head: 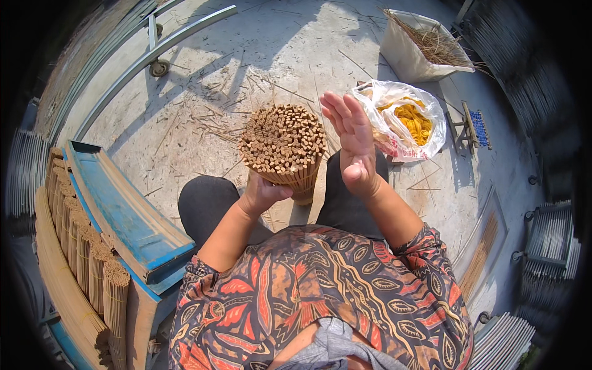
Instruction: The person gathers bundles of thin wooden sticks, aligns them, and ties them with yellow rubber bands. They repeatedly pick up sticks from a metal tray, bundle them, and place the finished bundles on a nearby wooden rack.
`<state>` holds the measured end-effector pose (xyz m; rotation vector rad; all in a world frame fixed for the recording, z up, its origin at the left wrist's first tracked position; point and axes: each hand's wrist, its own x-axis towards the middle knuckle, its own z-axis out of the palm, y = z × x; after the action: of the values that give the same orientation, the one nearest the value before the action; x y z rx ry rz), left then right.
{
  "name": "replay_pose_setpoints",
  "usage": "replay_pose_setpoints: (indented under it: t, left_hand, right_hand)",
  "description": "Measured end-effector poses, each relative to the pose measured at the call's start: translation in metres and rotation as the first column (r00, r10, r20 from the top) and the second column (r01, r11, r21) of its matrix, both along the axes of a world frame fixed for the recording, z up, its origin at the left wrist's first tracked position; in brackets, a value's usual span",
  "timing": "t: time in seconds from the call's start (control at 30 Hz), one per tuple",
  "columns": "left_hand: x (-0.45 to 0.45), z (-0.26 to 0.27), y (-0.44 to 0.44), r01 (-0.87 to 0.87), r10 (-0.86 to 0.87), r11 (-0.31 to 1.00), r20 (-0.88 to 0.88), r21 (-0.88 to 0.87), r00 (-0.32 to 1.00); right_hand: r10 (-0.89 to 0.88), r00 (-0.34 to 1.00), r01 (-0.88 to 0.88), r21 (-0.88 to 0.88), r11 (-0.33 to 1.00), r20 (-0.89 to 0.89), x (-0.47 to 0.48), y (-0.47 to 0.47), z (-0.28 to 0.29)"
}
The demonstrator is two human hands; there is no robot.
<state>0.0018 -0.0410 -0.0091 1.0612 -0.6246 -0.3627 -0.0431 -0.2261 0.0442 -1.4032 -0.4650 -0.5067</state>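
Observation:
Between my knees a thick bundle of thin brown sticks (283,138) stands upright, its cut ends facing up at me. A thin yellow band circles it lower down. My left hand (266,190) grips the near left side of the bundle below its top, with the thumb across the front; its other fingers are mostly hidden. Raised to the right of the bundle, my right hand (350,141) is apart from it, palm turned inward, fingers extended, holding nothing. Just beyond that hand sits a white plastic bag (437,132) with yellow bands (411,121) inside.
A white tub (402,58) of stick scraps stands at the back right. At my left is a blue-lined wooden trough (125,203), with several tied stick bundles (115,296) beside it. A wheeled metal frame (159,55) lies beyond. Loose sticks (215,120) litter the concrete floor.

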Motion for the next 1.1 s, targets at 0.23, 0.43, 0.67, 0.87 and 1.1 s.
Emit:
replay_pose_setpoints:
  t: [0.23,0.43,0.67,0.87,1.1]
  left_hand:
    - [-0.005,-0.040,-0.010,0.085,-0.140,0.888,0.089,0.451,0.986]
    - [-0.006,-0.089,-0.021,0.054,-0.169,0.851,0.175,0.523,0.970]
    - [-0.006,-0.139,-0.028,-0.055,-0.068,0.874,0.234,0.483,0.970]
    - [0.053,-0.067,-0.013,-0.117,0.074,0.904,0.119,0.410,0.990]
    - [0.116,-0.016,0.004,-0.160,0.288,0.888,-0.250,0.431,0.924]
  right_hand:
    - [-0.077,0.973,0.020,-0.253,0.967,-0.216,-0.013,0.011,-0.106]
    - [-0.060,0.933,-0.070,-0.342,0.937,-0.354,-0.025,-0.004,-0.144]
    - [0.035,0.792,-0.181,-0.179,0.967,-0.609,-0.018,0.005,-0.151]
    - [0.077,0.817,-0.170,-0.111,0.979,-0.572,0.054,0.019,-0.105]
    - [0.110,0.790,-0.261,-0.169,0.950,-0.603,0.105,0.023,-0.110]
